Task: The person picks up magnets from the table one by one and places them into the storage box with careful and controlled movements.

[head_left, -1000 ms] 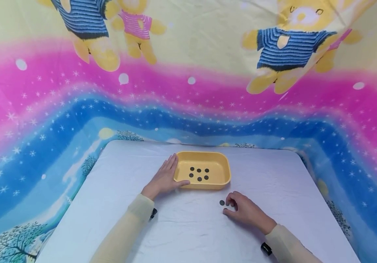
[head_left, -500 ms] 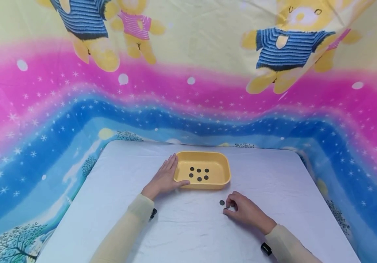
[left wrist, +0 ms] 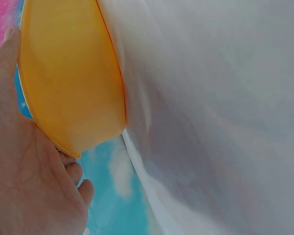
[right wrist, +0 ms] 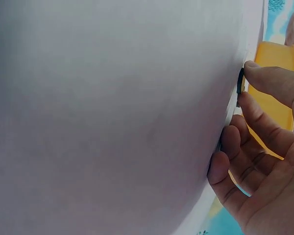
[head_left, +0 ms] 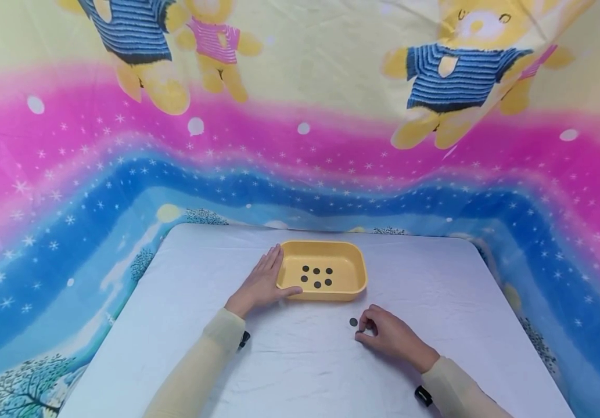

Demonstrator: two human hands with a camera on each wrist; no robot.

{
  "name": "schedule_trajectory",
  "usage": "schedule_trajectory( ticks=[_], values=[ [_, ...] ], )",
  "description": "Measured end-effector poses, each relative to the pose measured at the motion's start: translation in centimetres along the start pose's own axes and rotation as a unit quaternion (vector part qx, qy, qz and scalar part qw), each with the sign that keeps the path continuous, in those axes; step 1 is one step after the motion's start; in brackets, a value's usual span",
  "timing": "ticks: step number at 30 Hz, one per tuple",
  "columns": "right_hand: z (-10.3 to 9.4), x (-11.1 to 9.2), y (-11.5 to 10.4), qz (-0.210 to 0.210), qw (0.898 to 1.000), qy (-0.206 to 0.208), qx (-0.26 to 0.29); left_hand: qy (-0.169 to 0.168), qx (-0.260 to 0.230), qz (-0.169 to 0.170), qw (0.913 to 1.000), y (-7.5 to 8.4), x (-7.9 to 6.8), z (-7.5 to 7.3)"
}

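My left hand (head_left: pixel 262 283) rests against the left end of a yellow rectangular plastic box (head_left: pixel 326 295). Its straight fingers lie along the side wall, and the thumb is on the near rim. Several small dark round discs (head_left: pixel 318 284) lie flat on the box floor. To the right and nearer, my right hand (head_left: pixel 395 337) pinches a thin dark disc (right wrist: pixel 241 81) between thumb and index fingertips, close over the tablecloth. In the right wrist view the other fingers are bent, their tips at the cloth. Another loose disc (head_left: pixel 353 322) lies just left of the right fingertips.
A white cloth covers the table (head_left: pixel 289 371). Behind it and along both sides hangs a printed curtain (head_left: pixel 300 168) with bears and snowflakes. A dark strap piece (head_left: pixel 423 396) shows at the right wrist.
The right thumb and index finger have closed together on the disc between them. The left hand, the box and the discs in it stay put.
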State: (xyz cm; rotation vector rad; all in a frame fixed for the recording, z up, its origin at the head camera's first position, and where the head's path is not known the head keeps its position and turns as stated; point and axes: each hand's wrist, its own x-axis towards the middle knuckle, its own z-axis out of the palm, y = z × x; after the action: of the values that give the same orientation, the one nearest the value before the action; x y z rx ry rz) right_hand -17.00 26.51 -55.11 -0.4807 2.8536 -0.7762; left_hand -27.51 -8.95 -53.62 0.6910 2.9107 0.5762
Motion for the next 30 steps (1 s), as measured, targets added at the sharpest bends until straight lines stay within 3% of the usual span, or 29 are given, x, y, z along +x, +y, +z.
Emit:
schedule_trajectory(
  ticks=[14, 30],
  values=[
    [0.24, 0.10, 0.08, -0.021, 1.000, -0.002, 0.014, 0.013, -0.007, 0.001, 0.9999, -0.23, 0.07, 0.36],
    [0.40, 0.12, -0.32, -0.040, 0.997, -0.040, 0.050, 0.013, -0.011, 0.003, 0.9999, -0.20, 0.02, 0.24]
  ],
)
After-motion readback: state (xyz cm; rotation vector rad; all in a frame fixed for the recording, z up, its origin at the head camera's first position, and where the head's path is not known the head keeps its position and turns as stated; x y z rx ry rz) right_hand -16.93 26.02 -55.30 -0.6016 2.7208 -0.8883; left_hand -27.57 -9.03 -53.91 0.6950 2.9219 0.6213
